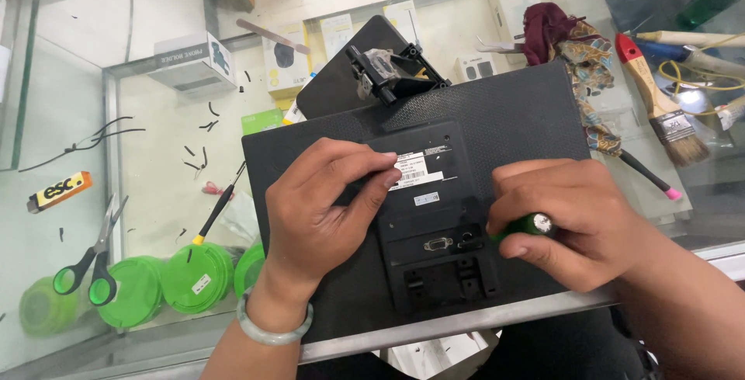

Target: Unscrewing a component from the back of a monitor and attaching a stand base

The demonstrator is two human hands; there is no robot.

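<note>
1. Fingers: right hand [578,221] clamped on green-handled screwdriver [529,226], lower right; left hand [330,201] pinching together at the label.
2. Monitor back [504,128] face-down, frame centre; looks like rear-panel screw work.
3. Next move needs the tip seated squarely.
4. Scissors [91,260] far left.

Left hand [326,201]: palm down, fingers bent, thumb and forefinger pinched together at the tips, bangle on wrist. Right hand [566,221]: curled into a closed fist grip, knuckles up, forearm coming in from lower right.
</note>
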